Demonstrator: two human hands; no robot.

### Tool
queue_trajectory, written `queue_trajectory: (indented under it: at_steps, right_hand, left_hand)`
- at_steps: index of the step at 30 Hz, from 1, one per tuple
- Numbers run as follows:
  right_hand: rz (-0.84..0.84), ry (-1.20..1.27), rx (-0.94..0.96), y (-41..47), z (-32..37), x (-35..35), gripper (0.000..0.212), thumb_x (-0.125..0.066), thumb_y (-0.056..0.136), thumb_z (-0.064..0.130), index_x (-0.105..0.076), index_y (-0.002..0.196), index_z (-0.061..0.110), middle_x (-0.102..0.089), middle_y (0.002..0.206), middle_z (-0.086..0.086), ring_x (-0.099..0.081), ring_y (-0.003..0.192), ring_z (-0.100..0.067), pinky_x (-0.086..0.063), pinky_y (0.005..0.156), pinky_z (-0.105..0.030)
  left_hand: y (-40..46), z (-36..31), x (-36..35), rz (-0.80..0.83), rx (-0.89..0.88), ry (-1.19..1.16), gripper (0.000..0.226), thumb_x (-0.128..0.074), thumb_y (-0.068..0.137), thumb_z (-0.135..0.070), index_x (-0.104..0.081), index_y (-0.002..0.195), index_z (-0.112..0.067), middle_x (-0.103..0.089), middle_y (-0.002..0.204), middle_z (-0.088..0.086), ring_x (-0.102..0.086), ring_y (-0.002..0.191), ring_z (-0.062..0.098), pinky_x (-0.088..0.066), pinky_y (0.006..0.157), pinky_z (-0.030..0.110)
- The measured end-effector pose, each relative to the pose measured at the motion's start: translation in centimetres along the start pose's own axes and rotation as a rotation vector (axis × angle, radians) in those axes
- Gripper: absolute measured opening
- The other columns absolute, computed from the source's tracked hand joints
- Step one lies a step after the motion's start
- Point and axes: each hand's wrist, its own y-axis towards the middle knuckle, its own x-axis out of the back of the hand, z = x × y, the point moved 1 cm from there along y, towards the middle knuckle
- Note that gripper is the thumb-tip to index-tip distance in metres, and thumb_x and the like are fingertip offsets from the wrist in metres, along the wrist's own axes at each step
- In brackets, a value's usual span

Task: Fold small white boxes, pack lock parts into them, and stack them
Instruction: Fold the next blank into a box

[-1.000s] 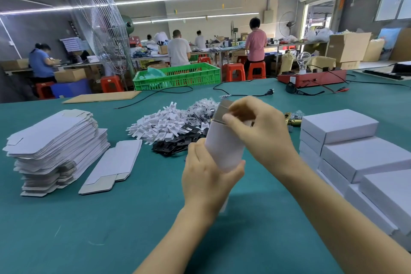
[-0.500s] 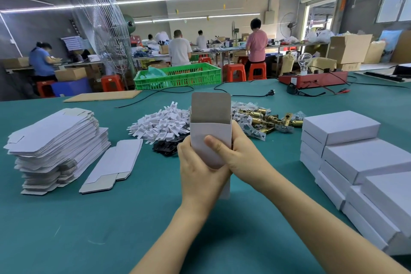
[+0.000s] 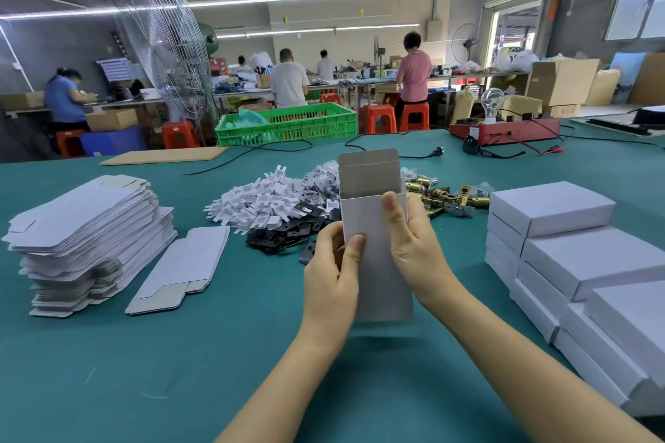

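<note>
Dead centre of the frame, both hands hold a small white cardboard box (image 3: 378,259) upright above the green table (image 3: 180,370), long axis vertical, open flap pointing up. The left hand (image 3: 333,284) grips its left edge, thumb on the front face; the right hand (image 3: 414,244) clasps the right side, thumb near the mouth. Since the opening faces away from the person, the brass lock parts (image 3: 446,196) just beyond it at upper right look nearer the right hand. Finished white boxes (image 3: 575,248) are stacked far right, and flat box blanks (image 3: 86,227) are piled on the left.
</note>
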Motion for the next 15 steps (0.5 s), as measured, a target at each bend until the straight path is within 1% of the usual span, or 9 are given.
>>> queue_trajectory:
  at_steps: [2,3,4,5,6,8,10,12,15]
  right_hand:
    - [-0.032,-0.022,-0.011,0.0,-0.3,0.1,0.067,-0.038,0.081,0.062,-0.042,0.103,-0.001,-0.047,0.088,-0.017,-0.047,0.079,-0.025,-0.046,0.076,-0.045]
    - [-0.050,-0.029,-0.039,0.1,-0.4,0.2,0.068,-0.033,0.080,0.067,-0.044,0.104,0.004,-0.049,0.089,-0.016,-0.047,0.079,-0.029,-0.047,0.077,-0.044]
    - [-0.068,-0.022,-0.076,0.2,-0.6,0.3,0.070,-0.028,0.078,0.073,-0.050,0.110,0.015,-0.057,0.097,-0.014,-0.054,0.087,-0.032,-0.050,0.084,-0.045]
    - [-0.087,-0.015,-0.112,0.3,-0.8,0.3,0.074,-0.023,0.075,0.078,-0.052,0.120,0.027,-0.062,0.113,-0.005,-0.059,0.103,-0.023,-0.048,0.096,-0.044]
    - [-0.108,-0.011,-0.140,0.4,-1.0,0.4,0.082,-0.020,0.072,0.082,-0.049,0.131,0.034,-0.058,0.129,0.002,-0.053,0.119,-0.016,-0.041,0.106,-0.043]
    - [-0.149,-0.014,-0.177,0.6,-1.0,0.2,0.092,-0.017,0.069,0.083,-0.038,0.144,0.034,-0.043,0.147,0.010,-0.038,0.135,-0.009,-0.027,0.116,-0.038]
    - [-0.165,-0.009,-0.180,0.6,-0.9,0.0,0.091,-0.017,0.070,0.081,-0.038,0.144,0.034,-0.042,0.147,0.012,-0.037,0.133,-0.005,-0.026,0.116,-0.033]
    - [-0.162,-0.002,-0.169,0.5,-1.1,0.1,0.089,-0.017,0.072,0.080,-0.040,0.143,0.033,-0.046,0.145,0.010,-0.040,0.132,-0.007,-0.028,0.115,-0.033]
    - [-0.149,0.013,-0.157,0.8,-1.3,0.5,0.092,-0.017,0.071,0.080,-0.034,0.148,0.032,-0.041,0.149,0.010,-0.035,0.137,-0.006,-0.024,0.117,-0.032]
  left_hand:
    - [0.0,0.1,0.0,0.005,-0.019,0.028,0.021,-0.052,0.090,-0.046,-0.055,0.108,-0.036,-0.069,0.096,-0.025,-0.065,0.088,-0.002,-0.050,0.075,0.017]
    - [0.0,0.1,0.0,0.009,-0.035,0.042,0.021,-0.052,0.090,-0.045,-0.055,0.109,-0.036,-0.069,0.096,-0.025,-0.065,0.088,-0.001,-0.051,0.075,0.019]
    - [-0.1,0.1,0.0,0.011,-0.050,0.049,0.021,-0.053,0.090,-0.045,-0.054,0.109,-0.036,-0.069,0.096,-0.026,-0.065,0.088,-0.001,-0.052,0.075,0.019]
    - [-0.1,0.0,0.0,0.011,-0.066,0.048,0.021,-0.053,0.090,-0.043,-0.054,0.109,-0.036,-0.069,0.096,-0.027,-0.065,0.089,-0.002,-0.052,0.077,0.020]
    - [-0.1,0.0,0.0,0.012,-0.079,0.047,0.020,-0.054,0.090,-0.042,-0.053,0.109,-0.036,-0.069,0.097,-0.027,-0.065,0.090,-0.001,-0.053,0.078,0.022]
    - [-0.2,-0.2,0.0,0.017,-0.121,0.065,0.019,-0.052,0.091,-0.039,-0.051,0.111,-0.039,-0.068,0.098,-0.028,-0.066,0.090,-0.001,-0.053,0.078,0.022]
    - [-0.4,-0.4,-0.2,0.020,-0.172,0.078,0.027,-0.051,0.093,-0.035,-0.047,0.119,-0.042,-0.067,0.100,-0.031,-0.065,0.090,-0.003,-0.050,0.076,0.015]
    - [-0.6,-0.7,-0.4,0.033,-0.201,0.057,0.045,-0.051,0.095,-0.028,-0.038,0.132,-0.048,-0.068,0.100,-0.024,-0.065,0.089,-0.003,-0.048,0.076,0.010]
    - [-0.7,-1.0,-0.4,0.079,-0.246,0.031,0.067,-0.050,0.095,-0.021,-0.025,0.136,-0.068,-0.067,0.097,-0.015,-0.064,0.082,0.009,-0.048,0.076,0.011]
